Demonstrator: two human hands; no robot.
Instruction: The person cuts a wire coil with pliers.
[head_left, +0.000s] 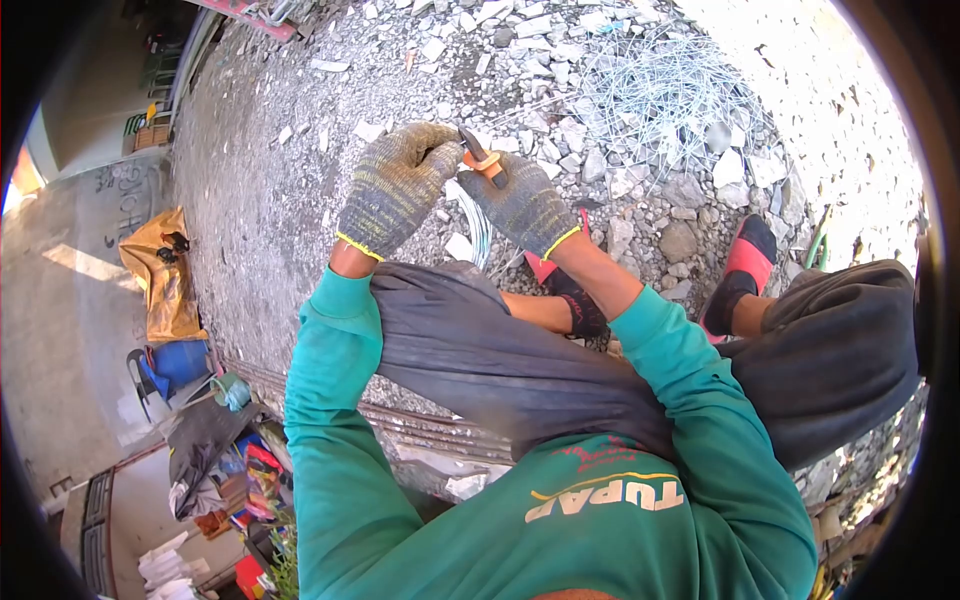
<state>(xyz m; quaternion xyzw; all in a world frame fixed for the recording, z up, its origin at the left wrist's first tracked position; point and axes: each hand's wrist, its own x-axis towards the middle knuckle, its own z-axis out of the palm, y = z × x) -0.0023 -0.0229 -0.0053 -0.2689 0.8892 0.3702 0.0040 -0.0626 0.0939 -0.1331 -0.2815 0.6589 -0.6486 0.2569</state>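
My right hand (524, 207), in a grey-and-yellow knit glove, is closed around pliers (483, 160) with orange on the handles. The dark end of the pliers points up and left, toward my other hand. My left hand (398, 185), in a matching glove, is closed with thumb and fingers pinched together beside the pliers; I cannot tell what is between them. A bundle of thin pale wires (477, 228) hangs in the gap between the two hands, above my knee.
A tangled heap of thin wire (670, 95) lies on the broken stones (625, 180) ahead to the right. My feet, in red-and-black footwear (745, 262), rest on the rubble. To the left are an orange-brown sack (160, 275) and a blue container (180, 363).
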